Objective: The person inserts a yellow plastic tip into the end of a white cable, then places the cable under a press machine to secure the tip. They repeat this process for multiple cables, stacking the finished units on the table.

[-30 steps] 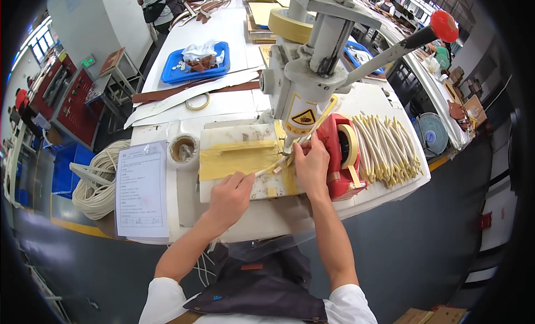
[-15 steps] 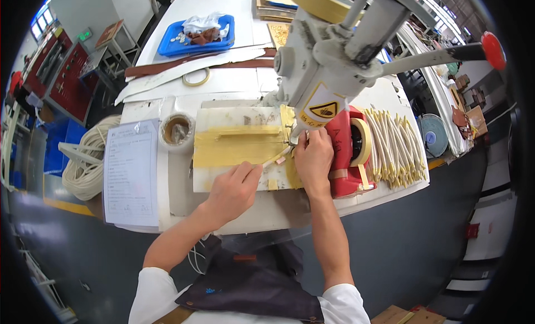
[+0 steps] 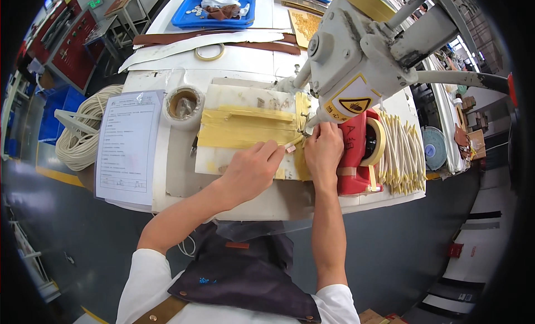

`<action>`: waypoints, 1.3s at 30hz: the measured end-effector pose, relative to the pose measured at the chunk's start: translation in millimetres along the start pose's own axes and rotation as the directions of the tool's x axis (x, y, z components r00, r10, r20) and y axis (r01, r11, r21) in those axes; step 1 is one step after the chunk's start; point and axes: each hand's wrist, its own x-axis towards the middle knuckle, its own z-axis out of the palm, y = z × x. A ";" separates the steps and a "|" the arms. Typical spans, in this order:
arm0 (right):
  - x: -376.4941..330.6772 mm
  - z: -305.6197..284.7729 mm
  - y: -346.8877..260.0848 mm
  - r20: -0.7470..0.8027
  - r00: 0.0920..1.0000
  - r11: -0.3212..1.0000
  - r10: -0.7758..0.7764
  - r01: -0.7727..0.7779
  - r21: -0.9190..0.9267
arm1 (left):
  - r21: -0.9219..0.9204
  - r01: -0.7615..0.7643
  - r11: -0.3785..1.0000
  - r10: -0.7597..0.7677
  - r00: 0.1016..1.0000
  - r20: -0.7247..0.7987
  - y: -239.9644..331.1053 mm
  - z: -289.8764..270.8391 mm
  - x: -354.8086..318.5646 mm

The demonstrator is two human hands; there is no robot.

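Note:
Closed around a thin cord with yellow tape at its end, my left hand is over the front of a white board. The cord runs from its fingers toward the lower tip of a grey lever press. My right hand is closed just right of that tip, its fingertips pinched together; what they hold is hidden. A small pink piece shows beside the cord. Strips of yellow tape cover part of the board.
A red tape dispenser stands against my right hand's side, with a pile of tape-ended white cords beyond it. On the left are a clear tape roll, a printed sheet and coiled cord. A blue tray sits farther back.
The whole view has shifted, so the table appears higher and slightly to the right. My left hand has come closer to the press tip along with the cord. My right hand stays beside the tip.

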 end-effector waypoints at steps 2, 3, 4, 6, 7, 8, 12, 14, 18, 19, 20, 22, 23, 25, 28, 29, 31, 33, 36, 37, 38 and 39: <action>-0.1 0.0 -0.5 -0.002 1.000 1.000 0.000 0.000 -0.003 | -0.022 0.002 1.000 -0.002 1.000 -0.021 0.5 1.3 -0.1; -0.3 1.2 0.2 -0.006 1.000 1.000 -0.001 0.001 -0.001 | -0.032 0.000 0.999 -0.001 0.999 -0.032 0.4 2.2 0.1; -0.5 1.9 0.8 -0.010 1.000 1.000 -0.003 0.003 0.001 | -0.044 0.013 0.999 -0.014 1.000 -0.022 0.5 2.5 -0.1; -0.7 2.3 1.1 -0.006 1.000 1.000 -0.003 0.003 -0.002 | -0.063 0.040 0.997 -0.041 0.999 -0.004 -0.3 2.8 -1.1; -0.8 2.8 1.1 -0.004 1.000 1.000 -0.005 0.005 -0.003 | -0.082 0.044 0.996 -0.044 0.999 -0.003 -1.0 3.3 -1.0; -1.2 3.2 1.0 -0.003 1.000 1.000 -0.004 0.004 -0.001 | -0.100 0.047 0.994 -0.048 0.999 -0.003 -1.6 4.0 -1.0; -1.3 0.8 0.7 -0.014 1.000 1.000 0.004 -0.004 -0.010 | -0.166 0.048 0.985 -0.052 0.998 -0.019 -3.2 7.0 1.5; -0.8 2.1 -0.1 -0.015 1.000 1.000 0.004 -0.004 -0.005 | -0.165 0.051 0.985 -0.054 0.998 -0.014 -5.2 6.9 1.3; -0.8 1.9 0.2 -0.019 1.000 1.000 0.002 -0.002 -0.011 | -0.167 0.068 0.984 -0.067 0.998 0.012 -4.3 5.9 3.1; -1.0 2.1 0.6 -0.018 1.000 1.000 0.002 -0.002 -0.014 | -0.161 0.065 0.985 -0.064 0.998 0.008 -3.7 4.9 3.6; -1.6 2.7 2.2 0.014 1.000 1.000 0.007 -0.007 -0.025 | -0.154 0.062 0.986 -0.062 0.998 0.004 -3.0 3.8 4.0; -1.5 1.5 5.5 0.074 0.997 0.999 0.021 -0.017 -0.050 | -0.158 0.056 0.986 -0.058 0.998 -0.007 -2.2 2.4 6.2; -0.8 -0.5 4.8 0.075 0.997 0.999 0.035 -0.033 -0.023 | -0.167 0.056 0.984 -0.059 0.998 -0.013 -2.1 1.5 7.1; 0.3 -5.0 -0.4 0.082 0.995 0.997 0.061 -0.064 0.034 | -0.191 0.066 0.979 -0.070 0.997 -0.014 -2.8 0.8 7.2; -2.8 0.8 7.6 -0.094 0.995 0.981 0.047 -0.028 0.194 | -0.228 0.083 0.970 -0.087 0.996 -0.007 -3.9 1.6 7.2; -3.4 0.4 9.3 -0.077 0.995 0.979 0.071 -0.054 0.197 | -0.230 0.081 0.970 -0.085 0.996 -0.007 -3.8 1.3 7.5; -4.9 -0.3 9.7 -0.035 0.993 0.973 0.116 -0.107 0.203 | -0.233 0.078 0.969 -0.083 0.997 -0.009 -4.2 1.8 7.4; -4.2 -3.1 6.6 -0.035 0.993 0.969 0.112 -0.102 0.224 | -0.238 0.067 0.969 -0.073 0.997 -0.015 -4.9 2.1 8.3; -4.5 -4.1 3.9 0.000 0.988 0.949 0.152 -0.146 0.280 | -0.253 0.071 0.965 -0.076 0.997 -0.009 -4.0 0.5 8.6; -4.8 -4.0 3.4 0.019 0.985 0.938 0.172 -0.169 0.302 | -0.259 0.073 0.963 -0.077 0.997 -0.007 -3.8 -0.3 8.9; -5.1 -4.0 3.0 0.016 0.986 0.935 0.169 -0.165 0.313 | -0.265 0.074 0.961 -0.079 0.997 -0.006 -3.6 -1.4 9.2; -5.5 -3.8 3.3 0.014 0.986 0.932 0.166 -0.162 0.324 | -0.271 0.075 0.960 -0.079 0.997 -0.004 -3.5 -2.0 9.6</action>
